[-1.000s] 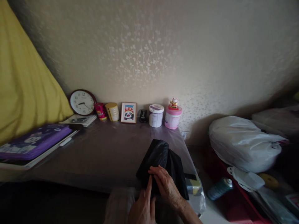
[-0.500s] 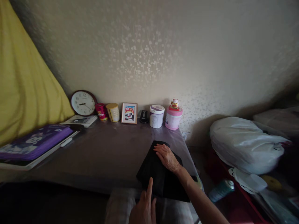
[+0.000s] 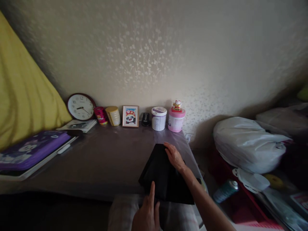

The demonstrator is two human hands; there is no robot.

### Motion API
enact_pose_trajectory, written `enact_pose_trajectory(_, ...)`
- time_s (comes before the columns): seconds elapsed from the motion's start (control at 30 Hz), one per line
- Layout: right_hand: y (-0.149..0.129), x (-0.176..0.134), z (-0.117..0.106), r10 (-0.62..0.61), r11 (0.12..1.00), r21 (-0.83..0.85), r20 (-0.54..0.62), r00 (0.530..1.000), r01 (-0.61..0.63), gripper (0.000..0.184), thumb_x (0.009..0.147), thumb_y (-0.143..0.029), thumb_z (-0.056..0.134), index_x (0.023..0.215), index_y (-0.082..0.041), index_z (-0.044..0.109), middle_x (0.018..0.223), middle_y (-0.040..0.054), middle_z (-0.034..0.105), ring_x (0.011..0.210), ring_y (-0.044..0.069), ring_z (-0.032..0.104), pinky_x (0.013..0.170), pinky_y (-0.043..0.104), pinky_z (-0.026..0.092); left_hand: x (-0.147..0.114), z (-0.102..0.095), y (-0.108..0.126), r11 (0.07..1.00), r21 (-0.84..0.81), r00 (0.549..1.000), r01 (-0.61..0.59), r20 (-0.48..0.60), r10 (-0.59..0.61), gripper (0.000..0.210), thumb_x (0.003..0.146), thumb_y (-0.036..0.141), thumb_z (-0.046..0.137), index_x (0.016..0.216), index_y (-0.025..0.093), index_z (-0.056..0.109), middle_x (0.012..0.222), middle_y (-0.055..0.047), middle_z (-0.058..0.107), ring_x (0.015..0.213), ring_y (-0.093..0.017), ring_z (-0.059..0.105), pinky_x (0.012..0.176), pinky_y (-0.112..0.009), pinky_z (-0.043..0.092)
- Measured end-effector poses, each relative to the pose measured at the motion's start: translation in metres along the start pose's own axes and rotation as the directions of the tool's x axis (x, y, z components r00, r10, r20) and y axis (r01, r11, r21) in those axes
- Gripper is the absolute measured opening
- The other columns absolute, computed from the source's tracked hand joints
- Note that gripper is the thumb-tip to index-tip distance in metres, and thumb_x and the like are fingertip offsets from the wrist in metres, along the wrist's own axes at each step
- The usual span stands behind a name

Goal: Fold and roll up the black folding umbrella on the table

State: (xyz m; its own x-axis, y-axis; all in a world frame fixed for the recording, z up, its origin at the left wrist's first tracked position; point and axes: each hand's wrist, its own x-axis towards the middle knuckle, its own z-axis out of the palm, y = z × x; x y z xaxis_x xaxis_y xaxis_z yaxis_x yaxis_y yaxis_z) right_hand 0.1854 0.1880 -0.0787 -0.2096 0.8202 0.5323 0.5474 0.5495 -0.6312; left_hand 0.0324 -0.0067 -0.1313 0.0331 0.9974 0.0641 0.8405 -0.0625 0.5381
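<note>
A folded black cloth (image 3: 156,173) lies at the near right part of the table, its near edge hanging over above my lap. My right hand (image 3: 174,157) rests on its upper right side, palm down, with the fingers reaching to the far edge. Close to me, my left hand (image 3: 148,208) is at the near edge of the cloth. Its index finger is stretched out over the fabric and the thumb stands apart, while the other fingers are partly hidden.
Along the wall stand a clock (image 3: 81,106), a panda picture frame (image 3: 130,116), a white tub (image 3: 159,119) and a pink tub (image 3: 176,120) with a cat figurine. A purple case (image 3: 36,149) lies left. Right of the table are a white bag (image 3: 247,144) and a spray can (image 3: 225,191).
My right hand has slid right across the cloth, baring more of its upper left part. My left hand keeps nearly the same place. The view has shifted slightly.
</note>
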Motion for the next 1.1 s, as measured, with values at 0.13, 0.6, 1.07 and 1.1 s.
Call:
enact_pose_trajectory(0.13, 0.012, -0.012, -0.005, 0.337, 0.931, 0.207, -0.171, 0.926, -0.301, 0.032, 0.085, -0.028, 0.041, 0.110, -0.017, 0.059, 0.109, 0.0100, 0.066, 0.101, 0.021, 0.062, 0.092, 0.041, 0.047, 0.000, -0.011, 0.003, 1.000, 0.027, 0.999, -0.015, -0.045, 0.016, 0.053, 0.091, 0.019, 0.025, 0.144, 0.018, 0.019, 0.101, -0.009, 0.069, 0.076, -0.017, 0.067, 0.066, -0.025, 0.052)
enact_pose_trajectory(0.6, -0.022, -0.125, -0.005, -0.035, 0.928, -0.361, 0.158, 0.987, 0.091, 0.036, 0.082, -0.012, 0.048, 0.116, -0.019, 0.058, 0.125, 0.0129, 0.058, 0.117, 0.027, 0.052, 0.096, 0.048, 0.045, 0.004, -0.002, -0.014, 0.994, -0.075, 0.994, -0.078, -0.077, 0.072, 0.052, 0.093, 0.025, 0.024, 0.144, 0.017, 0.018, 0.138, -0.006, 0.047, 0.116, -0.014, 0.054, 0.087, -0.023, 0.049)
enact_pose_trajectory(1.07, -0.047, -0.126, -0.064, 0.342, 0.940, -0.023, 0.050, 0.938, -0.342, 0.027, 0.088, -0.038, 0.045, 0.104, -0.025, 0.063, 0.104, 0.0067, 0.069, 0.095, 0.023, 0.065, 0.081, 0.034, 0.053, 0.003, -0.017, -0.005, 0.999, -0.035, 0.999, -0.040, 0.024, 0.040, 0.054, 0.093, 0.022, 0.028, 0.144, 0.020, 0.013, 0.130, -0.009, 0.055, 0.096, -0.016, 0.065, 0.074, -0.022, 0.052)
enact_pose_trajectory(1.1, -0.035, -0.120, -0.065, 0.388, 0.922, -0.012, -0.025, 0.921, -0.388, 0.028, 0.086, -0.039, 0.045, 0.104, -0.024, 0.062, 0.105, 0.0079, 0.068, 0.095, 0.023, 0.065, 0.081, 0.036, 0.053, 0.003, -0.018, -0.004, 0.999, -0.022, 0.999, -0.031, 0.028, 0.031, 0.053, 0.093, 0.022, 0.027, 0.144, 0.021, 0.013, 0.130, -0.009, 0.056, 0.095, -0.016, 0.066, 0.074, -0.023, 0.052)
